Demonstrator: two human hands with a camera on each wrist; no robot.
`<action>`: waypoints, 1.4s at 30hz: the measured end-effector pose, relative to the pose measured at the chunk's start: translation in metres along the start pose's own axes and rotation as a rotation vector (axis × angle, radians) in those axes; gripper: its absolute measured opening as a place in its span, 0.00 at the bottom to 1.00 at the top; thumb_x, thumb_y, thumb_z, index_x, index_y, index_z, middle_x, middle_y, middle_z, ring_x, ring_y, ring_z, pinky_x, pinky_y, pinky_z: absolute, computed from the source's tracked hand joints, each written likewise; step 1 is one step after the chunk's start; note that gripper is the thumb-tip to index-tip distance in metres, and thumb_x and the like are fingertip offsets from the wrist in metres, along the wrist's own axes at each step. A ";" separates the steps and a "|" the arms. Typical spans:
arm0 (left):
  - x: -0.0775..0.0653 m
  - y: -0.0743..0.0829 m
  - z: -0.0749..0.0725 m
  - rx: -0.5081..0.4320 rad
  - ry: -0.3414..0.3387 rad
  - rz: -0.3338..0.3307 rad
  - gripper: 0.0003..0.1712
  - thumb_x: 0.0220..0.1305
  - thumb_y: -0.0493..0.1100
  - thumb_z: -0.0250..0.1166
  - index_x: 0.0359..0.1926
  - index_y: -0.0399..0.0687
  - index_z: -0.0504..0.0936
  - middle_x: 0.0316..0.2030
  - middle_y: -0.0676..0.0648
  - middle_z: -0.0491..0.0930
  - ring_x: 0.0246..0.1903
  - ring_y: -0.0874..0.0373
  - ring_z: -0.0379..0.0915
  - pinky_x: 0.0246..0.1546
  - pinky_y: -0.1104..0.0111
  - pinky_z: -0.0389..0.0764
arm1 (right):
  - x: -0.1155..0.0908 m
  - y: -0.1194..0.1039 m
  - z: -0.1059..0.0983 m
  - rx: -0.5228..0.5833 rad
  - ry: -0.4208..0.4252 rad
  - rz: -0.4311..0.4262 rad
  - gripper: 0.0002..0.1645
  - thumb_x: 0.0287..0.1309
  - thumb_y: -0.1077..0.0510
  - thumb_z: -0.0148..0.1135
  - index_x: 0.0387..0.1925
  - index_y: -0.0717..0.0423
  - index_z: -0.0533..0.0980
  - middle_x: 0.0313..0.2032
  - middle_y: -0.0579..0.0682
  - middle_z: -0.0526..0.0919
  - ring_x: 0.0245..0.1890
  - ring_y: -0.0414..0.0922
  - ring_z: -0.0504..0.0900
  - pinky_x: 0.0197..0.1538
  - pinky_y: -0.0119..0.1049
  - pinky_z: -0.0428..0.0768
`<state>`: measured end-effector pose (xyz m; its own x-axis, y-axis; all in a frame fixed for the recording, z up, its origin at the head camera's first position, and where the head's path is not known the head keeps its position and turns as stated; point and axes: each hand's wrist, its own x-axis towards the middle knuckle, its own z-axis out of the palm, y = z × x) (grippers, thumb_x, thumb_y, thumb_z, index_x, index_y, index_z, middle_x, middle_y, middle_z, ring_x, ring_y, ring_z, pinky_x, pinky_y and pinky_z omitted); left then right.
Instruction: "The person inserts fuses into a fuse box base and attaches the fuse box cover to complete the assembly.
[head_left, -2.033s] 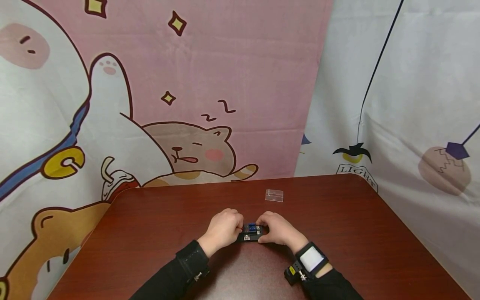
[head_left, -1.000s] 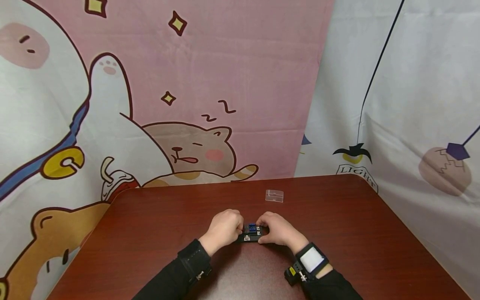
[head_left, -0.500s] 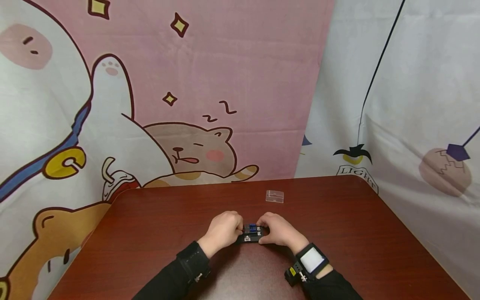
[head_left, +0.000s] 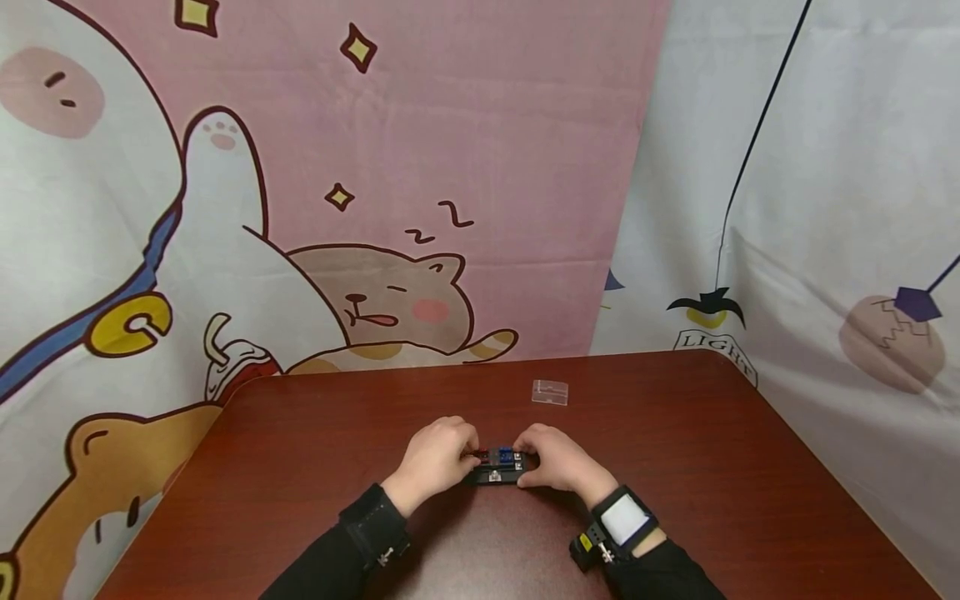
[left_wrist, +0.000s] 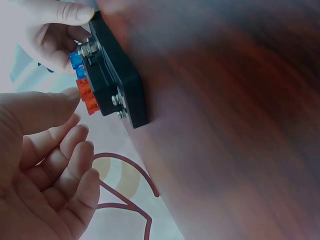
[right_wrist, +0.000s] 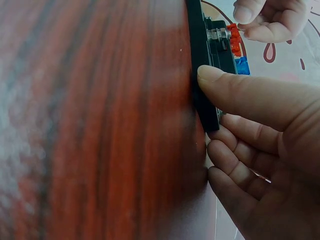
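A black fuse block (head_left: 483,477) with metal screw terminals lies on the table between my hands. Red blade fuses (left_wrist: 86,92) and blue ones (left_wrist: 76,62) stand side by side in its top. My right hand (head_left: 558,460) grips the block's right end, its thumb (right_wrist: 210,75) on the near side and fingers on the far side. At the left end is my left hand (head_left: 431,458), its thumb and index fingertips right at the red fuses. The other fingers of that hand are loosely bent, with nothing in the palm in the left wrist view.
A small clear plastic cover (head_left: 550,392) lies farther back on the brown table (head_left: 337,425). Behind the table's back edge hangs a printed cloth (head_left: 525,167) with cartoon animals.
My left hand has shifted a little left and its fingers have loosened, so the red fuses now show in the head view. The right hand and the fuse block have stayed put.
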<state>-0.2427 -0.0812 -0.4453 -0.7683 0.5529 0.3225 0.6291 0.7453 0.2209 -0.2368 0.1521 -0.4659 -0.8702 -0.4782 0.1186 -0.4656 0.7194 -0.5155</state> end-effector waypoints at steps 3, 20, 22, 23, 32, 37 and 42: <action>-0.001 -0.002 -0.002 0.007 -0.009 -0.011 0.11 0.50 0.45 0.78 0.30 0.53 0.83 0.28 0.56 0.76 0.29 0.62 0.71 0.28 0.68 0.74 | 0.000 0.001 0.001 -0.002 -0.001 0.001 0.24 0.41 0.57 0.81 0.42 0.58 0.80 0.39 0.49 0.79 0.40 0.46 0.79 0.46 0.46 0.78; -0.006 -0.011 0.003 -0.051 -0.133 -0.070 0.21 0.44 0.48 0.81 0.37 0.44 0.85 0.32 0.51 0.79 0.32 0.60 0.72 0.37 0.64 0.77 | 0.002 0.001 0.002 0.002 -0.010 0.021 0.24 0.42 0.56 0.81 0.42 0.57 0.81 0.39 0.47 0.79 0.41 0.45 0.78 0.47 0.46 0.77; -0.007 -0.011 0.004 -0.050 -0.140 -0.067 0.21 0.44 0.48 0.81 0.37 0.44 0.85 0.32 0.51 0.79 0.32 0.60 0.72 0.37 0.64 0.77 | 0.003 0.002 0.002 0.000 -0.011 0.025 0.24 0.42 0.56 0.81 0.42 0.56 0.81 0.40 0.47 0.79 0.41 0.45 0.78 0.47 0.46 0.77; -0.007 -0.012 0.004 -0.048 -0.143 -0.066 0.20 0.44 0.48 0.81 0.37 0.44 0.85 0.32 0.51 0.78 0.33 0.60 0.72 0.38 0.64 0.77 | 0.003 0.002 0.003 0.001 -0.010 0.026 0.24 0.43 0.56 0.81 0.43 0.56 0.81 0.40 0.47 0.79 0.41 0.45 0.78 0.48 0.46 0.78; -0.008 -0.011 0.006 -0.057 -0.153 -0.086 0.20 0.43 0.47 0.81 0.36 0.42 0.85 0.31 0.51 0.77 0.32 0.58 0.73 0.37 0.62 0.77 | 0.004 0.004 0.004 -0.013 -0.010 0.013 0.23 0.43 0.55 0.80 0.42 0.55 0.80 0.40 0.46 0.78 0.41 0.45 0.78 0.47 0.46 0.77; -0.007 -0.011 0.008 -0.081 -0.168 -0.115 0.20 0.43 0.47 0.81 0.36 0.42 0.85 0.31 0.51 0.77 0.31 0.59 0.72 0.36 0.62 0.77 | 0.004 0.006 0.004 -0.018 -0.016 0.012 0.24 0.43 0.55 0.80 0.43 0.55 0.80 0.40 0.46 0.78 0.41 0.45 0.78 0.47 0.46 0.78; -0.006 -0.010 0.007 -0.109 -0.179 -0.136 0.20 0.43 0.47 0.81 0.35 0.42 0.85 0.31 0.51 0.77 0.31 0.59 0.72 0.36 0.63 0.77 | 0.004 0.008 0.004 -0.020 -0.018 0.005 0.24 0.43 0.55 0.80 0.43 0.55 0.80 0.40 0.45 0.78 0.41 0.44 0.78 0.47 0.45 0.78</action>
<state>-0.2456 -0.0892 -0.4559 -0.8492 0.5148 0.1172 0.5202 0.7779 0.3525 -0.2432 0.1536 -0.4731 -0.8694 -0.4836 0.1008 -0.4647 0.7314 -0.4990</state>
